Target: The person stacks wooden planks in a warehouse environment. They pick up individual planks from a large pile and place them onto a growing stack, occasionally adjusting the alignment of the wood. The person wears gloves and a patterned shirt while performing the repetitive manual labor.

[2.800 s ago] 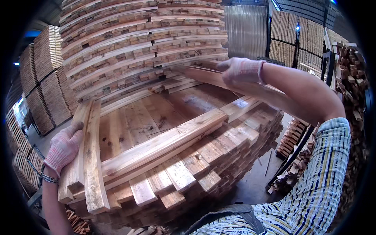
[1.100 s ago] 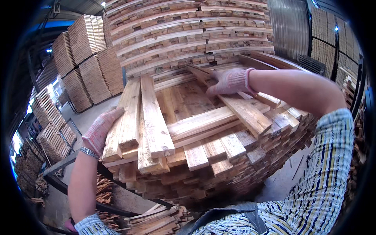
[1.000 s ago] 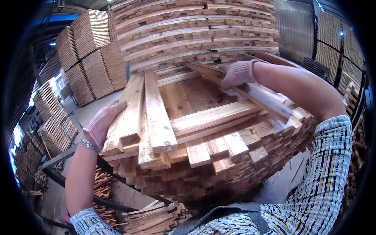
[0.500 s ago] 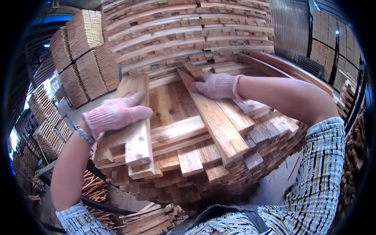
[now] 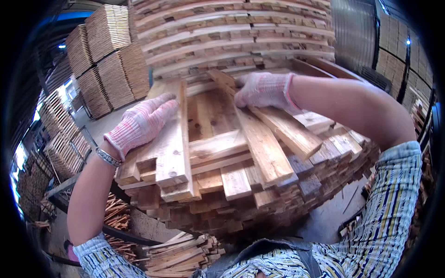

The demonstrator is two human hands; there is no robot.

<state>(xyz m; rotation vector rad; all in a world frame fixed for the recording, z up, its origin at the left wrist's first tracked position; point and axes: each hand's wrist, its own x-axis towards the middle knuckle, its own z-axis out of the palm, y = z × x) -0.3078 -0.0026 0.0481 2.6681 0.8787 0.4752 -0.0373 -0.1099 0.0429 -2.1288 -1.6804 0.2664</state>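
Observation:
My left hand, in a white and pink knitted glove, lies on the pale boards at the left of the pile, its fingers stretched out. Wearing a matching glove, my right hand is bent round the far part of a long wooden board that slants toward me. Its fingertips press on this board's edge. Close to the right, a second board runs out from under that hand at a different angle. Both lie on top of a stack of short lumber. Between my hands, darker planks show in a gap.
A tall layered stack of timber rises right behind the pile. More bundled wood stands at the far left. Loose sticks lie low on the floor near me. Metal rails run along the left.
The two boards by my right hand have spread apart, the right one swinging outward. My left hand's fingers have moved closer together on the left boards. The whole view has shifted slightly.

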